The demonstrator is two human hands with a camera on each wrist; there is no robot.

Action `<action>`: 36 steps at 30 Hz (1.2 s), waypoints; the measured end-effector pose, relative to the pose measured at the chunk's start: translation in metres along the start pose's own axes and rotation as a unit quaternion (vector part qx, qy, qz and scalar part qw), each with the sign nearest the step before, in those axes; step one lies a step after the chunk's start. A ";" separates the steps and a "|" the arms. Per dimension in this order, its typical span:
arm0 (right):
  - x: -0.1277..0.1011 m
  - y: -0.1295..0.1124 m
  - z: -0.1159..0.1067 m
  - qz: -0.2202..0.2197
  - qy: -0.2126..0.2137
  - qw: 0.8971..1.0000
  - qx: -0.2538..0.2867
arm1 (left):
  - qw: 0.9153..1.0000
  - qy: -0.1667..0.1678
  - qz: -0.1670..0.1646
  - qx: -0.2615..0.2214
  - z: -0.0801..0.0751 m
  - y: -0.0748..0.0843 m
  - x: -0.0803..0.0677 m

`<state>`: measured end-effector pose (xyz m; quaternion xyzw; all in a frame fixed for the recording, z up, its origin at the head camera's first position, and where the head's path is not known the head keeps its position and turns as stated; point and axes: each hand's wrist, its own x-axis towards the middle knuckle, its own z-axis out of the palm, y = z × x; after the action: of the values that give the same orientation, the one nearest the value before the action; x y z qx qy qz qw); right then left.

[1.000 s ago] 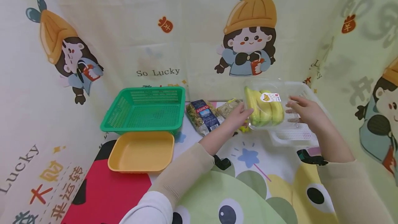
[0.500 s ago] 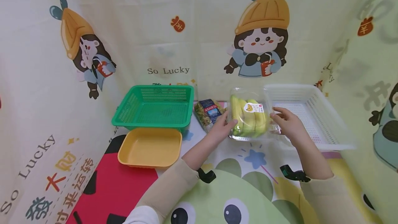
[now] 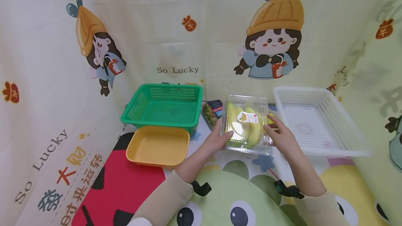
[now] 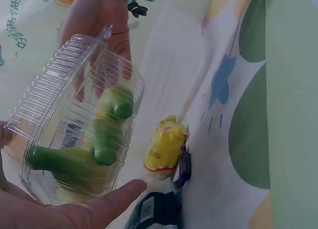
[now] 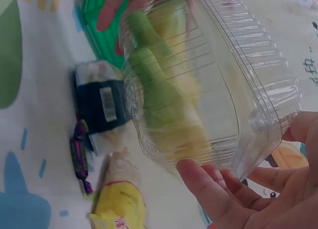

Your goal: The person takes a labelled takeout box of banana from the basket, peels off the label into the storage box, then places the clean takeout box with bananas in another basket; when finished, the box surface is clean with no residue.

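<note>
A clear plastic clamshell box (image 3: 263,103) holds bananas (image 3: 232,114) with green ends, under a lid bearing a white banana label (image 3: 247,117). My left hand (image 3: 216,139) grips its left side, thumb over the front edge. On the opposite side, my right hand (image 3: 282,136) holds it with fingers along the wall. In the wrist views the box is raised above the table, tilted. Partly hidden behind it lies an Agnesi pasta bag (image 3: 213,111). A yellow packet (image 4: 166,145) and a purple wrapped candy (image 5: 79,157) show beneath in the wrist views.
To the left stands a green basket (image 3: 169,112), with a yellow tray (image 3: 157,145) in front of it. A white basket (image 3: 304,121) is on the right. Printed cloth (image 3: 220,58) hangs close behind and at both sides.
Both hands have brought the banana box from over the white basket leftward and closer to me. The white basket is uncovered, and the box now overlaps more of the pasta bag. The head view has shifted right.
</note>
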<state>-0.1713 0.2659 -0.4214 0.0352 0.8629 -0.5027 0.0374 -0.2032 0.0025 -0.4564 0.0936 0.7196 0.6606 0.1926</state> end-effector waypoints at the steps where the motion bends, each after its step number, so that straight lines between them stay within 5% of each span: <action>1: -0.001 0.000 0.003 -0.001 -0.001 1.000 0.002 | 1.000 -0.002 0.000 -0.004 -0.001 -0.002 -0.001; 13: -0.008 0.006 0.024 -0.022 -0.014 0.998 0.049 | 0.999 -0.008 0.003 -0.048 -0.017 -0.014 -0.012; 20: -0.002 0.009 0.019 -0.046 -0.031 0.998 0.032 | 0.997 -0.010 0.002 -0.075 -0.030 -0.019 -0.013; 28: 0.019 0.018 -0.005 -0.065 -0.026 0.998 0.001 | 0.994 -0.078 0.003 -0.070 -0.049 -0.022 -0.011; 36: 0.037 0.017 -0.013 -0.088 -0.116 0.989 -0.023 | 0.990 -0.135 -0.014 -0.030 -0.068 -0.021 -0.010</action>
<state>-0.2069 0.2864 -0.4334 -0.1007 0.8639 -0.4844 0.0939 -0.2186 -0.0657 -0.4716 0.1664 0.6681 0.6602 0.3002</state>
